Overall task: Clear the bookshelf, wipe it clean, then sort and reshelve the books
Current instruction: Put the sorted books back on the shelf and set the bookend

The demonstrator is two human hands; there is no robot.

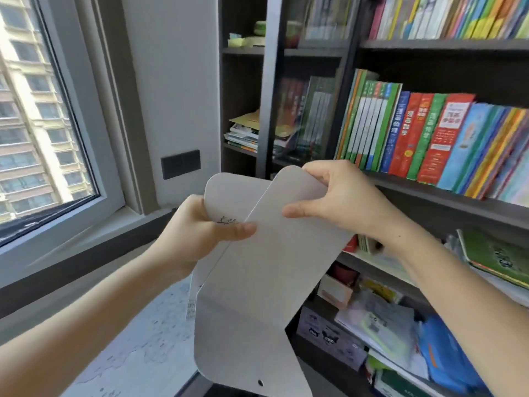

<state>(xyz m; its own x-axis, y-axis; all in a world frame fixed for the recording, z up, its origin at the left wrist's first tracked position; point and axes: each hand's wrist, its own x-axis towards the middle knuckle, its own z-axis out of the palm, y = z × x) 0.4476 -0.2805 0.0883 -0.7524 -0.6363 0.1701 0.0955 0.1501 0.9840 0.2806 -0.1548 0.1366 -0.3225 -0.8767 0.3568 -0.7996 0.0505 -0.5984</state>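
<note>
A large window (48,104) fills the left of the frame, daylight on the apartment block (23,167) outside; a pale grey wall (177,81) at centre carries a dark switch panel (180,164); speckled pale floor (140,353) lower left.

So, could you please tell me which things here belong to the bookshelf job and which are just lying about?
Job: bookshelf; upright books; grey bookends, gripped by the left hand and right hand.
Just there: window; black wall panel.
</note>
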